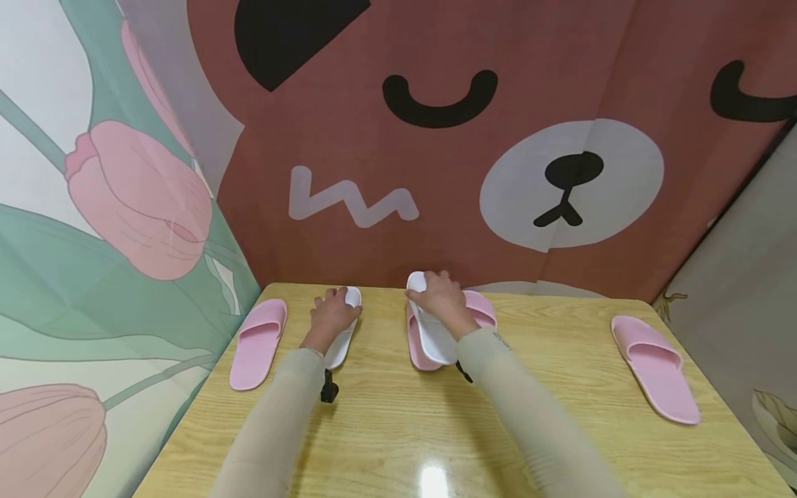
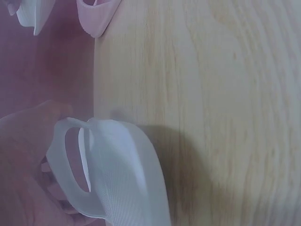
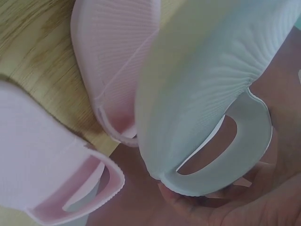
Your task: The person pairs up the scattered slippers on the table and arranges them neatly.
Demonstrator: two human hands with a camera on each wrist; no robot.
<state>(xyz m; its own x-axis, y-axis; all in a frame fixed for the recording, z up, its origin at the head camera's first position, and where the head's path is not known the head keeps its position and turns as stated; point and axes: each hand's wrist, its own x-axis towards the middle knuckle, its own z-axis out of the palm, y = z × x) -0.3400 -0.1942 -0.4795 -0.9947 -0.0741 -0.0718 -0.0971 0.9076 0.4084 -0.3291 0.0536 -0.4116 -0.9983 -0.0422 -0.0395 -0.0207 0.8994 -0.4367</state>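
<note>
My left hand grips a white slipper by its strap at the toe end, near the table's back edge. To its right, my right hand holds another white slipper by the strap, the fingers curled about the toe end. This one is above a pink slipper and hides part of it. A second pink slipper lies just right of that, partly covered by my right hand and forearm. Both pink ones also show in the right wrist view.
A pink slipper lies at the table's left side, and another pink slipper lies at the right. The wooden table ends at a printed curtain behind. A flowered cloth hangs along the left.
</note>
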